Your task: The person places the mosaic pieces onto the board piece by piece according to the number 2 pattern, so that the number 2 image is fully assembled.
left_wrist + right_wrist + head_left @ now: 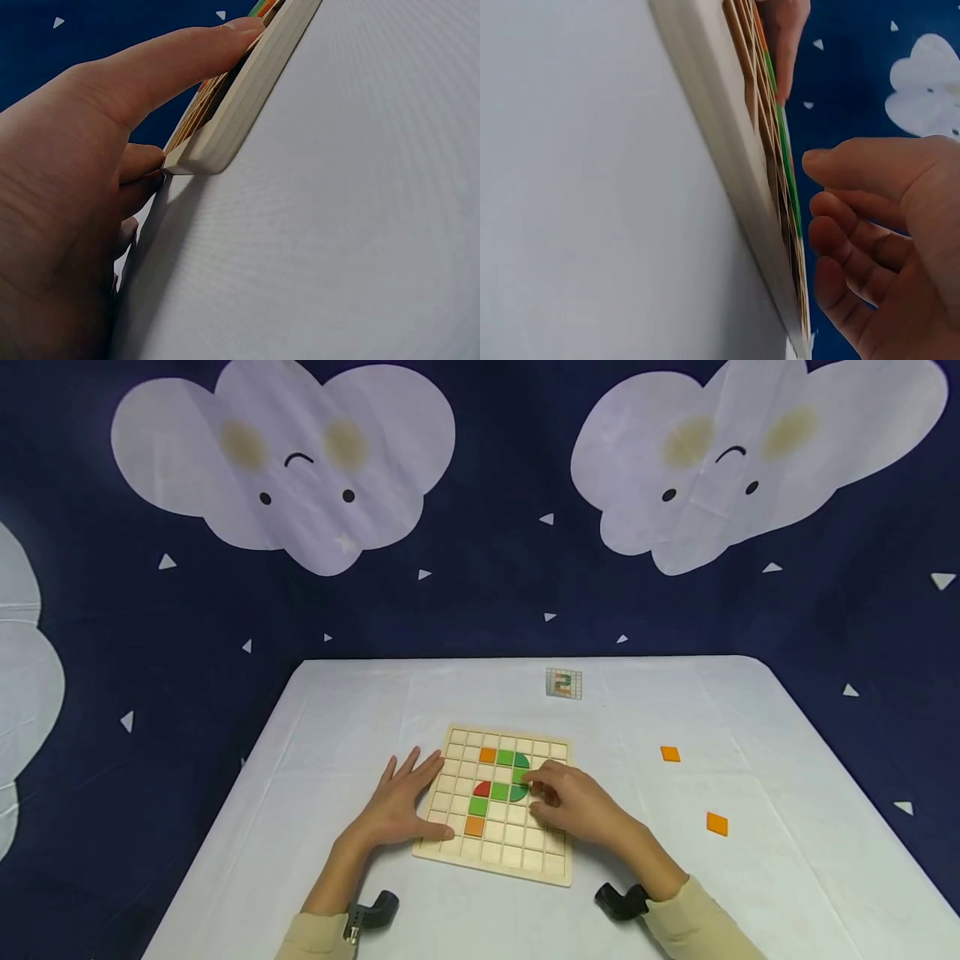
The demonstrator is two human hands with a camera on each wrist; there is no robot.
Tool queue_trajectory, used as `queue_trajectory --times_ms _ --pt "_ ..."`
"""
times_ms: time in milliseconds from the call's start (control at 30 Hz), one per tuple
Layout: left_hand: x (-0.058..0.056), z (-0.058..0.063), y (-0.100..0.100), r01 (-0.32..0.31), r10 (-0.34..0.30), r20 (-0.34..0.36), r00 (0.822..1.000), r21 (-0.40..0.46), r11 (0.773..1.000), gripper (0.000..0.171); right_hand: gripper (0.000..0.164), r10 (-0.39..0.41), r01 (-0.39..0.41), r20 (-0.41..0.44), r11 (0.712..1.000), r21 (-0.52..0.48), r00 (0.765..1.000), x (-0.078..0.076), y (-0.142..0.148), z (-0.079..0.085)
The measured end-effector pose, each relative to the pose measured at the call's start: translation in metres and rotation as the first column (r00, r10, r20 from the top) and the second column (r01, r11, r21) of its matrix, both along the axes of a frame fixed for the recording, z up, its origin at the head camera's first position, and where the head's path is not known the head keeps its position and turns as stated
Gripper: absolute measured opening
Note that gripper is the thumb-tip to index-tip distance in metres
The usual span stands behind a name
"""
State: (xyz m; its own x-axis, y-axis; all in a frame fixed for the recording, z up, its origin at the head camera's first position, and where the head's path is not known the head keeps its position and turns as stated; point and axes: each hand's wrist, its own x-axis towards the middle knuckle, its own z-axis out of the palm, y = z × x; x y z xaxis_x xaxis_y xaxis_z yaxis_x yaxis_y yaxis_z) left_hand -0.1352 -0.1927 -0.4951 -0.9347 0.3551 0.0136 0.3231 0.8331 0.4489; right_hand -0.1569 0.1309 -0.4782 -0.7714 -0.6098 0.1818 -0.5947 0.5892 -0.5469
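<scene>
A light wooden grid board [532, 860] lies on the table with coloured tiles in its cells. My left hand [393, 808] is spread at the board's left side, its thumb resting on the near left part and its other fingers along the left edge. Over the board's right half, my right hand [583, 803] has loosely bent fingers, the index fingertip at a green square tile [519, 776]. In the right wrist view its thumb [855, 161] stands apart from the fingers, with nothing seen between them. A red quarter-round tile [482, 789] and an orange square tile [474, 826] sit nearby.
Two loose orange tiles, one farther back [671, 754] and a diamond-shaped one [717, 824], lie right of the board. A small pattern card [564, 683] with a gridded figure is near the table's far edge. Dark blue cloth with white clouds hangs behind.
</scene>
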Motion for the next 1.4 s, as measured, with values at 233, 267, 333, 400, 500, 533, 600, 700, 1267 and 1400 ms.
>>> queue_trajectory --times_ms 233,267,333,400,500,533,600,700,1267,1400 --pt "0.0 0.0 0.0 0.008 -0.008 -0.002 1.0 0.0 1.0 0.117 0.039 -0.095 0.095 -0.019 0.995 -0.003 0.995 -0.004 0.025 -0.002" --pt "0.0 0.0 0.0 0.006 -0.006 -0.003 1.0 0.002 1.0 0.117 0.039 -0.096 0.096 -0.026 0.995 -0.006 0.995 -0.004 0.029 -0.002" --pt "0.0 0.0 0.0 0.004 -0.004 -0.004 1.0 0.002 1.0 0.117 0.039 -0.101 0.1 -0.04 0.995 -0.012 0.994 -0.006 0.035 -0.003" --pt "0.0 0.0 0.001 0.007 -0.007 -0.004 1.0 0.004 1.0 0.117 0.039 -0.113 0.113 -0.048 0.994 -0.01 0.992 -0.007 0.042 -0.004" --pt "0.001 -0.001 0.001 0.01 -0.01 0.0 1.0 0.003 1.0 0.117 0.038 -0.138 0.137 -0.048 0.99 -0.008 0.989 -0.008 0.051 -0.006" --pt "0.001 -0.001 0.0 0.011 -0.011 0.002 1.0 0.004 1.0 0.117 0.038 -0.146 0.146 -0.045 0.989 -0.008 0.988 -0.008 0.054 -0.006" --pt "0.001 -0.002 0.0 0.009 -0.009 0.002 1.0 0.001 1.0 0.118 0.037 -0.165 0.165 -0.045 0.986 -0.01 0.985 -0.008 0.059 -0.005" --pt "0.0 -0.002 -0.001 0.005 -0.005 -0.004 1.0 -0.005 1.0 0.118 0.036 -0.184 0.184 -0.047 0.983 -0.02 0.982 -0.009 0.067 -0.004" --pt "0.0 -0.002 -0.002 -0.002 0.002 -0.007 1.0 -0.016 1.0 0.118 0.028 -0.268 0.266 -0.04 0.963 -0.053 0.963 -0.017 0.11 0.008" --pt "-0.001 -0.003 -0.002 -0.006 0.006 -0.004 1.0 -0.02 1.0 0.118 0.03 -0.285 0.28 -0.072 0.957 -0.072 0.956 -0.02 0.121 0.007"
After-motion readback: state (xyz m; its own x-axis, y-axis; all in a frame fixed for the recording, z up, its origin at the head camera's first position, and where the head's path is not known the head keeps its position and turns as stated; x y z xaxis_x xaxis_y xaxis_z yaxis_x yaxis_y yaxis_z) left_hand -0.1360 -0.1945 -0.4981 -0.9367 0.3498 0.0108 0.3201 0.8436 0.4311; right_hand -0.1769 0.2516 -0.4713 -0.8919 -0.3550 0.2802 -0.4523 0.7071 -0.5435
